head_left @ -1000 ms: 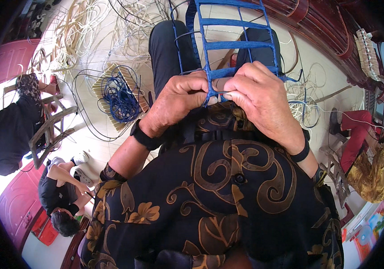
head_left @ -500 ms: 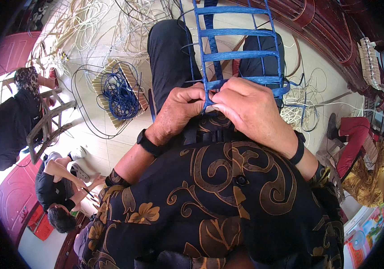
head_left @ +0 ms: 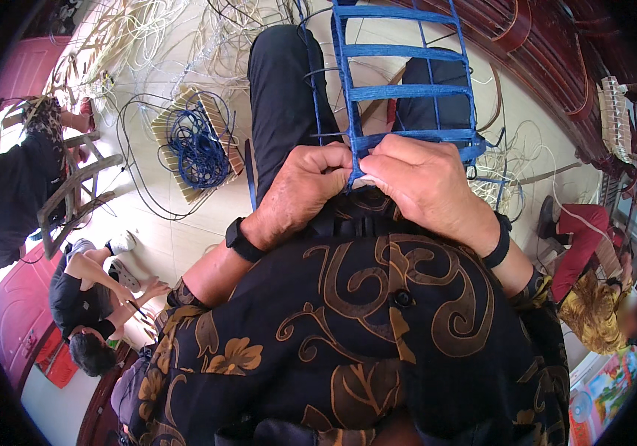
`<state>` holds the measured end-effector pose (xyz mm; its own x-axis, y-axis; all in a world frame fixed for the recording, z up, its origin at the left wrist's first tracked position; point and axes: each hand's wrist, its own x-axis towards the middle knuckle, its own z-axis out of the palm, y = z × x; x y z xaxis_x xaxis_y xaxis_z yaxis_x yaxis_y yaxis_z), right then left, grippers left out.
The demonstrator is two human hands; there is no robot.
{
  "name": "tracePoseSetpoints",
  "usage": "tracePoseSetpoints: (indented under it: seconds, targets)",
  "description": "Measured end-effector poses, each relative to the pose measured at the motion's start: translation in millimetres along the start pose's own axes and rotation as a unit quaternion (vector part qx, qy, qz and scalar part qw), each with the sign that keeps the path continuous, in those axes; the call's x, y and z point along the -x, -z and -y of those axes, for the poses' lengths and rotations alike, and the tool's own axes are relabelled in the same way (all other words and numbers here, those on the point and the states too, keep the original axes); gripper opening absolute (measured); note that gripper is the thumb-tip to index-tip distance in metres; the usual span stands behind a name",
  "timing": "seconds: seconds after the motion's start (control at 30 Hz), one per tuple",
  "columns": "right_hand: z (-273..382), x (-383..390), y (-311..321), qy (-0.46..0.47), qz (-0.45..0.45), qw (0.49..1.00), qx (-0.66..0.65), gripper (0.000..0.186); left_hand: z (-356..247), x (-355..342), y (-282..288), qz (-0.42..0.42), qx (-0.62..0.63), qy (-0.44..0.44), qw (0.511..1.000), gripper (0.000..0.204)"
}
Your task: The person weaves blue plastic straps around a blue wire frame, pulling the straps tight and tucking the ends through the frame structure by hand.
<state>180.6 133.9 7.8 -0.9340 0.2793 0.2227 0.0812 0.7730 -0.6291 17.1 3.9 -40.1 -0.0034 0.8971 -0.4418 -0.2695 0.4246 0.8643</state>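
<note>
The blue frame (head_left: 411,92) sits over the knees (head_left: 281,74), its near left corner at the belly. I'd judge that joint is being bound: the left hand (head_left: 300,182) and right hand (head_left: 430,178) both have fingers pinching it. The next move seems to call for keeping tension while the left steadies the corner. The frame's far end is cut off; knuckles hide most of the joint and any loose strand.
</note>
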Motion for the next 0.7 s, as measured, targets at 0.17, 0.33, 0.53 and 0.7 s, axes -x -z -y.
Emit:
tracePoseSetpoints:
  seconds: [0.17, 0.33, 0.53, 0.7]
  targets:
    - [0, 1, 14, -0.035, 0.004, 0.995, -0.098, 0.02, -14, 0, -1, 0.054, -0.01, 0.013, 0.998, 0.018]
    - [-1, 3, 21, -0.056, 0.024, 0.985, -0.162, 0.012, -19, -1, -1, 0.083, 0.042, 0.014, 0.996, 0.011]
    - [11, 19, 13, 0.006, -0.007, 0.999, -0.041, 0.023, -14, 3, 5, 0.078, 0.049, 0.009, 0.996, 0.011]
    - [26, 35, -1, -0.008, -0.019, 0.999, 0.049, 0.03, -21, 7, 2, 0.069, 0.034, 0.019, 0.997, 0.008]
